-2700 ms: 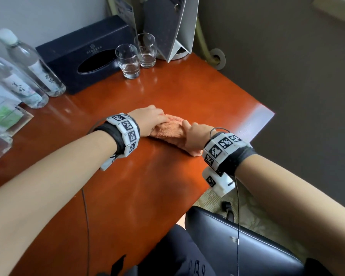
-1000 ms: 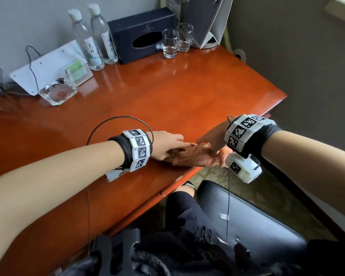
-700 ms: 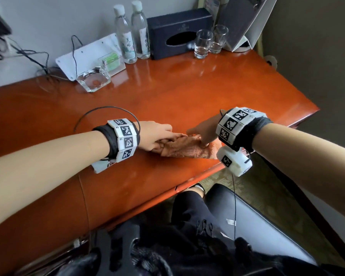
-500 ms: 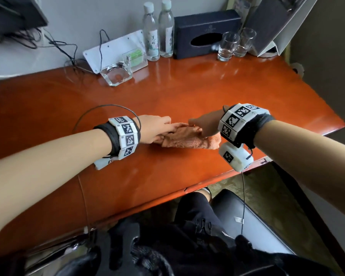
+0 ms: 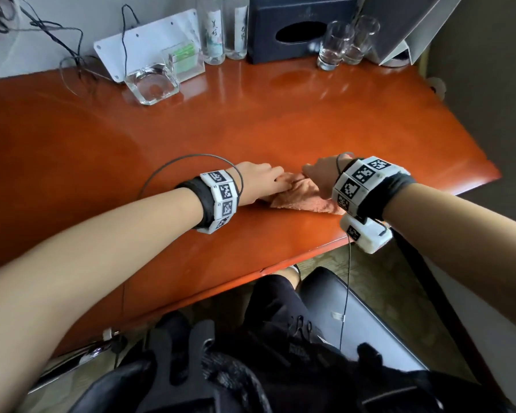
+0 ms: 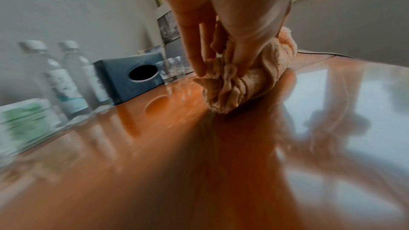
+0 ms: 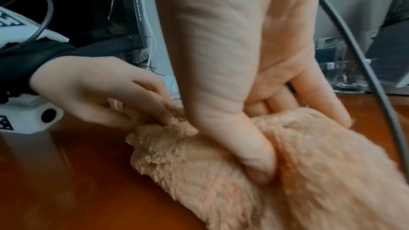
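A fluffy peach cloth [image 5: 298,199] lies bunched on the glossy red-brown table [image 5: 251,123] near its front edge. My left hand [image 5: 276,178] pinches the cloth's gathered left end; the left wrist view shows its fingers [image 6: 199,62] curled down onto the folds of the cloth [image 6: 234,85]. My right hand [image 5: 309,171] rests on the cloth's right part. In the right wrist view its thumb [image 7: 254,155] presses into the cloth [image 7: 199,172] and its straight fingers lie over the far side. The left hand [image 7: 141,111] shows there too.
Along the back wall stand two water bottles [image 5: 221,31], a dark tissue box [image 5: 301,28], two glasses [image 5: 340,46], a glass ashtray [image 5: 152,84] and a white card holder [image 5: 149,40] with cables. A black chair seat [image 5: 355,317] sits below the table's front edge.
Both hands have slid the cloth leftward over the table, away from the right front corner. The grip on it looks the same.
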Tool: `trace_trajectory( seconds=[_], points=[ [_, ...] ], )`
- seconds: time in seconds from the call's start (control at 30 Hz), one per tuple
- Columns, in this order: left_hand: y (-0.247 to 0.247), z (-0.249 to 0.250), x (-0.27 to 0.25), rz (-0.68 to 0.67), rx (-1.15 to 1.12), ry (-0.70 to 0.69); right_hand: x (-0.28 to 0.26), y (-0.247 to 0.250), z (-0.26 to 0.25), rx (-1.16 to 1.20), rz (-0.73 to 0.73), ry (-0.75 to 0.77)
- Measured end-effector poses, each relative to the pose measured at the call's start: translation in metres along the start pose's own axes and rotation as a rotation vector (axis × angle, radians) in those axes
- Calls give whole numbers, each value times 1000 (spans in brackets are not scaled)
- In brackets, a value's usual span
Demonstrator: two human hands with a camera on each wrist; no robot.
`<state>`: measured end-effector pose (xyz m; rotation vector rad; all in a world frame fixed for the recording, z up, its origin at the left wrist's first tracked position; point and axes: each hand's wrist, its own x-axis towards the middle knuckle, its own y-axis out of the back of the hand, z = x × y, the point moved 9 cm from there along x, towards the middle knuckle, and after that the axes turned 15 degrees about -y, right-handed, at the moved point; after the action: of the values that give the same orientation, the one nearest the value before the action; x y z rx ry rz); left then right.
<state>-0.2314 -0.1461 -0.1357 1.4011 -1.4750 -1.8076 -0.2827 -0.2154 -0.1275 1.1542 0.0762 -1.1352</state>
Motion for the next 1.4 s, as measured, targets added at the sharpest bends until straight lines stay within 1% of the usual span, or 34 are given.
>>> trace_trajectory(
  seconds=[0.13,0.23,0.33,0.47,0.67,0.8,0.93,1.03,1.1,1.2,1.27,1.33,1.4],
  points=[
    [18,12,33,54,22,-87,-4,-36,25,87,-48,-71],
    [21,9,40,59,-30,-123,-7,-48,30,159,-115,-72],
    [19,8,38,42,-42,-148,-12,-48,18,227,-124,-33],
    [11,7,30,32,-50,-171,-16,-53,-5,348,-183,38],
    [-5,-3,6,54,-178,-158,-26,-45,-36,449,-186,78],
    [-14,-14,-13,55,-205,-153,-22,-34,-58,473,-206,106],
    [-24,-26,-30,26,-205,-117,-20,-21,-81,494,-221,124],
    [-32,-31,-42,10,-198,-99,-20,-10,-93,463,-212,140],
    [-35,-33,-50,33,-195,-103,-19,-4,-100,449,-207,166],
    [-35,-34,-60,130,-200,-144,-18,0,-109,434,-221,214],
    [-37,-36,-65,170,-194,-161,-17,2,-112,428,-248,255],
    [-36,-40,-69,163,-225,-125,-16,6,-111,404,-258,290],
    [-36,-46,-72,132,-249,-74,-13,16,-102,354,-238,294]
  ],
)
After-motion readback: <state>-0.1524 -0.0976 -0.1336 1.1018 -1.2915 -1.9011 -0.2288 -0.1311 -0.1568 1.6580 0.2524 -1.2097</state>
